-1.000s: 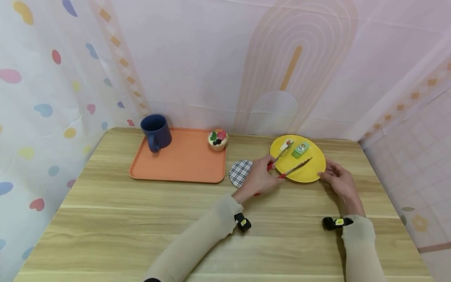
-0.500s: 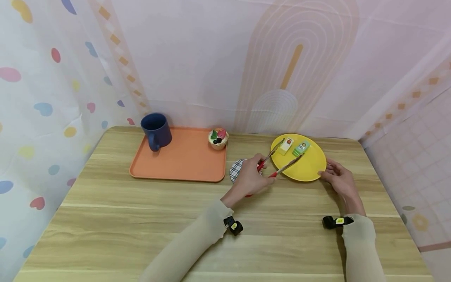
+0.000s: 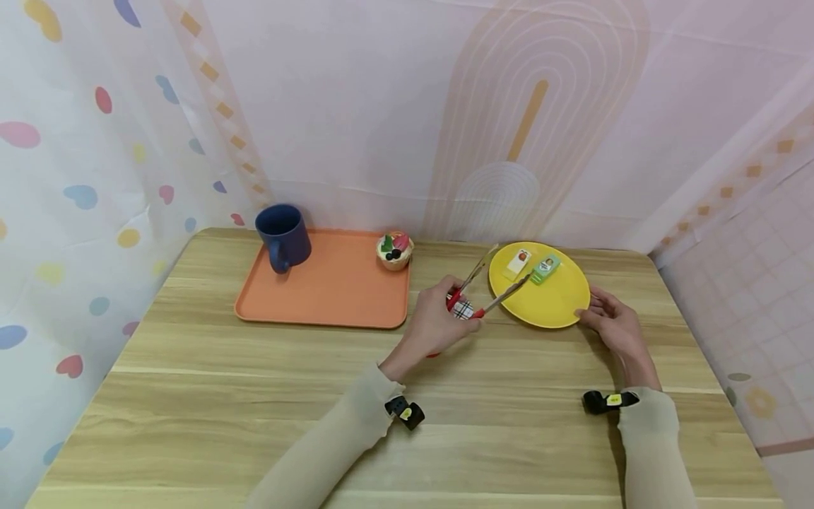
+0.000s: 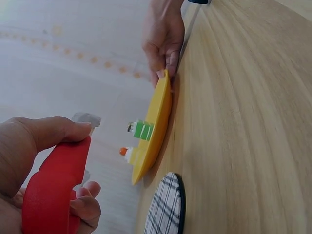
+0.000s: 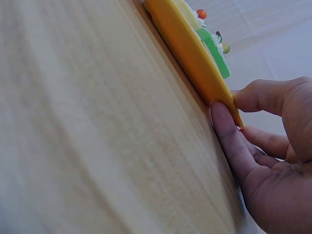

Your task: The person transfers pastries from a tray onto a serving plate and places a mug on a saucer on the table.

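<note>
My left hand (image 3: 432, 322) grips a pair of red-handled metal tongs (image 3: 509, 292). Their arms are spread, with one tip over the left edge of the yellow plate (image 3: 550, 311) and the other beside it. Nothing is between the tips. On the plate lie a yellow-and-white toy cake slice (image 3: 518, 264) and a green-and-white one (image 3: 544, 269), side by side. My right hand (image 3: 615, 329) pinches the plate's right rim, thumb above and fingers below, as the right wrist view shows. A plaid round coaster (image 4: 168, 204) lies under the left hand, mostly hidden in the head view.
An orange tray (image 3: 324, 297) lies at the left of the wooden table (image 3: 222, 410). At its back left corner stands a dark blue mug (image 3: 283, 240), at its right edge a fruit-topped tart (image 3: 394, 252). A patterned cloth (image 3: 356, 106) hangs behind.
My left hand has drawn the tongs back to the left, away from the two cake slices. The right hand and the plate have stayed put.
</note>
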Demonstrator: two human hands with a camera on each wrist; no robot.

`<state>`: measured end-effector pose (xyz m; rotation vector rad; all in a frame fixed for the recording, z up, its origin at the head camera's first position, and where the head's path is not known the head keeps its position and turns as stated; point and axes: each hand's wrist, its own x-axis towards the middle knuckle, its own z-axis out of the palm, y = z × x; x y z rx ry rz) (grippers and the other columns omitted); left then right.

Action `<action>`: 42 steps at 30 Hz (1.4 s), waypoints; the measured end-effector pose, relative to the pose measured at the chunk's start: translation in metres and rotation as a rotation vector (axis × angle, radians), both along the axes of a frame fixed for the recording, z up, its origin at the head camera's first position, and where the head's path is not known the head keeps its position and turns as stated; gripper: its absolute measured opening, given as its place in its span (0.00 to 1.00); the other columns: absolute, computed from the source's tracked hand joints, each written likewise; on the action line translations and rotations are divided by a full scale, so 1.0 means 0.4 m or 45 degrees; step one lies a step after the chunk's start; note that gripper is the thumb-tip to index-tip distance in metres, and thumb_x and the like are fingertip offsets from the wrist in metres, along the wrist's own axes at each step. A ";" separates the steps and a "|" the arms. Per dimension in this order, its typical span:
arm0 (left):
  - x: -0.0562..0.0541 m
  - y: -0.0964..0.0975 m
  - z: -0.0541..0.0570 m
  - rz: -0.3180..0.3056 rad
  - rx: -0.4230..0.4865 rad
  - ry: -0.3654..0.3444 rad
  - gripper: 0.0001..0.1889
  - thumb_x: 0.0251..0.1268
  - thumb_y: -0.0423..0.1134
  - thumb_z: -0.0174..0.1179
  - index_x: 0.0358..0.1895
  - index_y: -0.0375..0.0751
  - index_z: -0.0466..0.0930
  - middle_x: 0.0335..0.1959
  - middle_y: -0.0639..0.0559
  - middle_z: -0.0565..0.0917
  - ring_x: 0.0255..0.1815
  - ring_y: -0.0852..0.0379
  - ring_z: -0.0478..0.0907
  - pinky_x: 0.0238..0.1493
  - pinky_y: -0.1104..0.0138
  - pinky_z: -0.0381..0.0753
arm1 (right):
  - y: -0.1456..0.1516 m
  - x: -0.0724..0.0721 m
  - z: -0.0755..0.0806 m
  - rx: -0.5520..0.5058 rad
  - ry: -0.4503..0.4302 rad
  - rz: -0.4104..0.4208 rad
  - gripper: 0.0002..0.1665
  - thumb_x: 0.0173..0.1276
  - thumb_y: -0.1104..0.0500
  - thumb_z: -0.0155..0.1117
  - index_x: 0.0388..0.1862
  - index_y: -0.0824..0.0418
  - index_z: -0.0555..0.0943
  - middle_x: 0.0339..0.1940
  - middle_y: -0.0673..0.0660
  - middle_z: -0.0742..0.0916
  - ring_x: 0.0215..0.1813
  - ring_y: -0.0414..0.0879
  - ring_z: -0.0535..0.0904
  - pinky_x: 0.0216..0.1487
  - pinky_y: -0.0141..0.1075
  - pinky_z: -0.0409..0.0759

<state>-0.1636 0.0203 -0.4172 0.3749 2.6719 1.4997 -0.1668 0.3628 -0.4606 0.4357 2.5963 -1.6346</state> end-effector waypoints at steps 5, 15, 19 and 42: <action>0.008 -0.019 0.004 0.010 0.046 -0.015 0.33 0.52 0.40 0.79 0.62 0.38 0.76 0.49 0.38 0.84 0.47 0.44 0.81 0.41 0.62 0.79 | -0.001 0.002 -0.005 0.046 -0.021 0.004 0.44 0.72 0.56 0.68 0.81 0.60 0.61 0.61 0.53 0.79 0.45 0.22 0.77 0.46 0.18 0.78; 0.005 -0.060 -0.006 0.079 0.078 0.031 0.34 0.51 0.43 0.80 0.61 0.37 0.76 0.46 0.40 0.84 0.35 0.52 0.76 0.32 0.66 0.73 | -0.008 -0.008 -0.006 0.006 -0.021 -0.012 0.44 0.71 0.57 0.69 0.81 0.59 0.62 0.57 0.47 0.79 0.46 0.23 0.78 0.47 0.18 0.78; 0.007 -0.079 -0.010 0.100 0.104 0.042 0.31 0.52 0.42 0.79 0.57 0.39 0.77 0.45 0.39 0.84 0.29 0.56 0.72 0.31 0.66 0.72 | -0.013 -0.007 -0.008 -0.016 -0.020 -0.018 0.43 0.71 0.58 0.69 0.81 0.59 0.62 0.56 0.46 0.79 0.46 0.24 0.77 0.47 0.18 0.78; 0.018 -0.156 -0.022 0.204 0.214 0.076 0.32 0.51 0.37 0.80 0.60 0.37 0.76 0.32 0.36 0.81 0.27 0.57 0.73 0.30 0.70 0.70 | -0.007 0.005 -0.014 -0.005 0.010 -0.016 0.43 0.72 0.56 0.69 0.81 0.59 0.62 0.59 0.49 0.79 0.48 0.23 0.77 0.49 0.17 0.77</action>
